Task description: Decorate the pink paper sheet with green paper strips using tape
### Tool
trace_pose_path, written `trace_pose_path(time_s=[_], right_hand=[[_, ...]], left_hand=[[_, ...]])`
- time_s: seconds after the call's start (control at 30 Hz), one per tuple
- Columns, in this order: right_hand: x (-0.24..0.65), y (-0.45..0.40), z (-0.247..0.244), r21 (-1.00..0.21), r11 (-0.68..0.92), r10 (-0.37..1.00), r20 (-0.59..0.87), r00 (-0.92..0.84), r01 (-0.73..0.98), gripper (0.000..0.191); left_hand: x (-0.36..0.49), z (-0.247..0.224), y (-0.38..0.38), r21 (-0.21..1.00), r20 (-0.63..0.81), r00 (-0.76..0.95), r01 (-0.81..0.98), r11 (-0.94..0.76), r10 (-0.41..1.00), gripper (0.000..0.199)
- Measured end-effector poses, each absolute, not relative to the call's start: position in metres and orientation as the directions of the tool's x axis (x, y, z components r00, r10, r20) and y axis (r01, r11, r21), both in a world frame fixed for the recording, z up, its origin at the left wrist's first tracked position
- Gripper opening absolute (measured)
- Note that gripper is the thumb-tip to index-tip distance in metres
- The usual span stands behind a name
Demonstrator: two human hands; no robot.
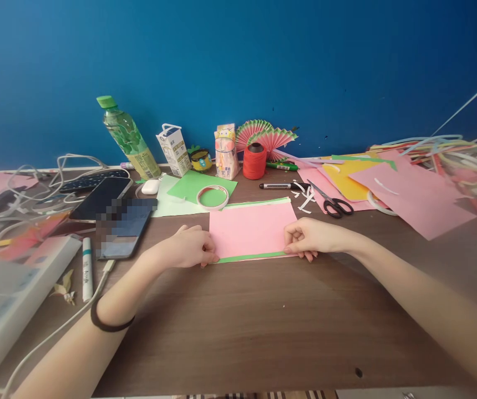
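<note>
A pink sheet of paper [249,227] lies in front of me on the brown table, with a green strip [255,256] along its near edge and a thin green and white edge at the far side. My left hand [191,245] pinches the near left corner between thumb and fingers. At the near right corner, my right hand [304,238] grips the paper the same way, fingertips partly under it. Just beyond the far left corner, a roll of double-sided tape [212,197] rests on a green sheet [188,187].
Black scissors [337,206], curled white scraps [304,195] and a black marker [282,186] lie beyond my right hand. Pink fans [269,138], red thread [254,162] and a green bottle [130,138] stand along the blue wall. Phones [128,230] and cables are left.
</note>
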State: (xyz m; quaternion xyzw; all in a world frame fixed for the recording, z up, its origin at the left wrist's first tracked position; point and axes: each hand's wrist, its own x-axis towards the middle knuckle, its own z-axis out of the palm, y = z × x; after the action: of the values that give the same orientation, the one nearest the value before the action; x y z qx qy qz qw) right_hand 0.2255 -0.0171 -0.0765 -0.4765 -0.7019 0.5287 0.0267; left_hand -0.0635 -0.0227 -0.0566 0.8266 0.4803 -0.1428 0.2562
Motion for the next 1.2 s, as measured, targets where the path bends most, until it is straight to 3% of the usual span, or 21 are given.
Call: trace_pose_path(time_s=[1.2], right_hand=[[0.2267,-0.0174,-0.0802,-0.758,0.014,0.695,-0.461,-0.551,0.652,0.023]], left_hand=[[-0.0640,-0.0566,-0.0254,0.249,-0.472,0.499,0.866,-0.432,0.727,0.031]])
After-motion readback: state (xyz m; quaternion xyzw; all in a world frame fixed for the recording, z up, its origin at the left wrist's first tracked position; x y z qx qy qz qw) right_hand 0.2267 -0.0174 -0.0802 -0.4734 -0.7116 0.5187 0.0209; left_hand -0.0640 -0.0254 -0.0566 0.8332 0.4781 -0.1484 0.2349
